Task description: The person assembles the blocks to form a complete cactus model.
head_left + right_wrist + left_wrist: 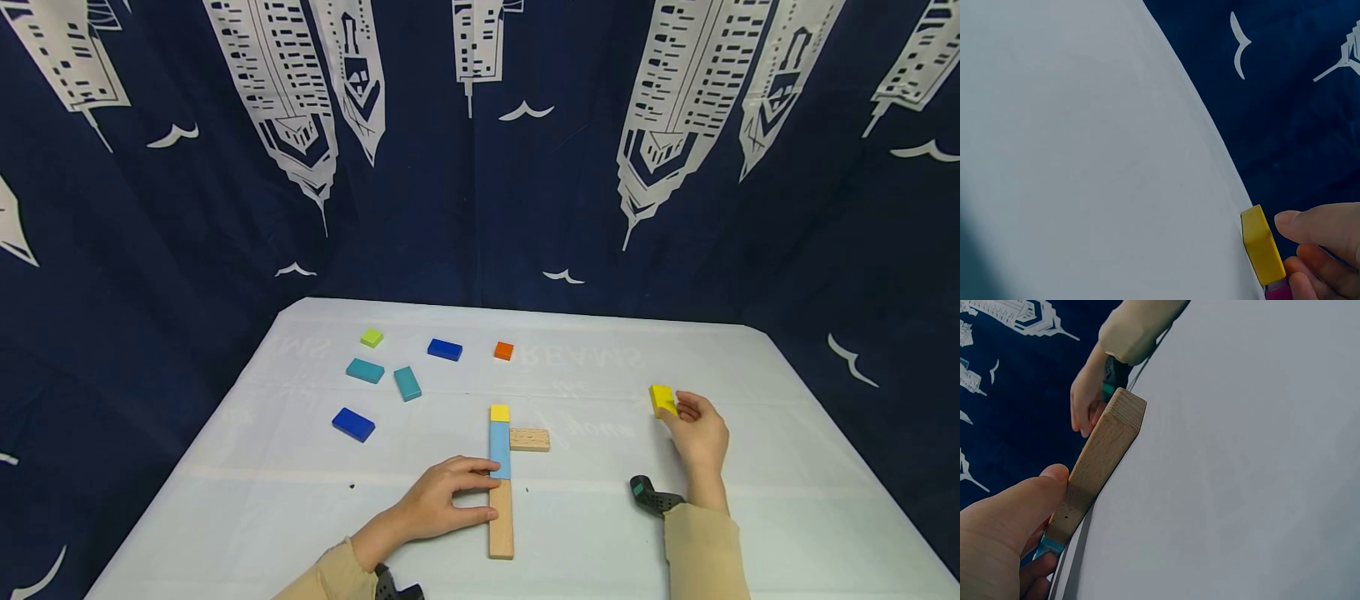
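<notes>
in the head view, a row on the white table (262, 533) is formed by three blocks set end to end: a long wooden block (502, 537) nearest the person, a light blue block (500, 442) in the middle and a small yellow block (499, 412) at the far end. the right side of the light blue block is met by a short wooden block (529, 440), laid crosswise. the row is touched from its left by the left hand (442, 500); its fingers are stretched out loosely and nothing is clasped. well apart to the right, a larger yellow block (662, 398) is reached by the right hand (699, 433), the thumb being seen at its near end. across the far and left parts of the table, a lime green block (371, 337), two teal blocks (365, 371), two dark blue blocks (445, 349) and an orange block (503, 351) are scattered.

in the left wrist view, the thumb is rested against the long wooden block, and the light blue block is partly covered by the lower fingers. a dark device (1114, 376) is worn at the right wrist.

in the right wrist view, the larger yellow block is seen just beside the thumb and bent fingers; whether it is gripped cannot be told. below it, a magenta thing (1279, 293) is cut off by the frame.
</notes>
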Action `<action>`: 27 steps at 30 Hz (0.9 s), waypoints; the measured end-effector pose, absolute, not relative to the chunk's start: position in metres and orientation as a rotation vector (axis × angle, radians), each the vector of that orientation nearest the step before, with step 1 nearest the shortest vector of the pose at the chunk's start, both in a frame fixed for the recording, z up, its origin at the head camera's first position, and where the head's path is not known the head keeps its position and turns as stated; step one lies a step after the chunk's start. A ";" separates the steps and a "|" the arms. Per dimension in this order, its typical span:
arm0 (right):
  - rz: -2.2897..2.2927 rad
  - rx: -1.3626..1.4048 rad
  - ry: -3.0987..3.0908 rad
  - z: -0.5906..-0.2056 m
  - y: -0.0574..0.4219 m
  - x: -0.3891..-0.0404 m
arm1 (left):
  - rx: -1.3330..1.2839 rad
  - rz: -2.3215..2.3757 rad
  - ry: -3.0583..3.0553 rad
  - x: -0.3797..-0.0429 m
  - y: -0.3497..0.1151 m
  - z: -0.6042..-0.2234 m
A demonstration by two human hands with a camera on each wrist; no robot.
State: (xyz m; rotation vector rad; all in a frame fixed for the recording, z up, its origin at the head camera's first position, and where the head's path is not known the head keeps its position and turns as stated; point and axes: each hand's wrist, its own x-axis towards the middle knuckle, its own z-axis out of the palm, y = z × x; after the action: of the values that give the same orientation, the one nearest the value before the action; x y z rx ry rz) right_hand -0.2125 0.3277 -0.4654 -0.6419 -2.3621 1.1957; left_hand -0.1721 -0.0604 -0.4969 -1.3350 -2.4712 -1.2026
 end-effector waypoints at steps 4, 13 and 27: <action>1.150 -0.630 -2.391 -0.466 0.329 -0.212 | -1.333 -1.207 -2.473 -0.172 -0.061 -0.497; 1.084 -0.600 -2.407 -0.471 0.328 -0.215 | -1.325 -1.215 -2.491 -0.172 -0.060 -0.496; 1.037 -0.597 -2.380 -0.472 0.323 -0.216 | -1.325 -1.212 -2.497 -0.171 -0.060 -0.494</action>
State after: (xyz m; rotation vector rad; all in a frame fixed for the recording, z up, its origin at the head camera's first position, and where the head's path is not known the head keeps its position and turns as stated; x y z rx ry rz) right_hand -0.2156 0.3226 -0.4720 -0.5970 -2.3799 1.0374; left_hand -0.1710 -0.0605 -0.4938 -1.3253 -2.4967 -1.2119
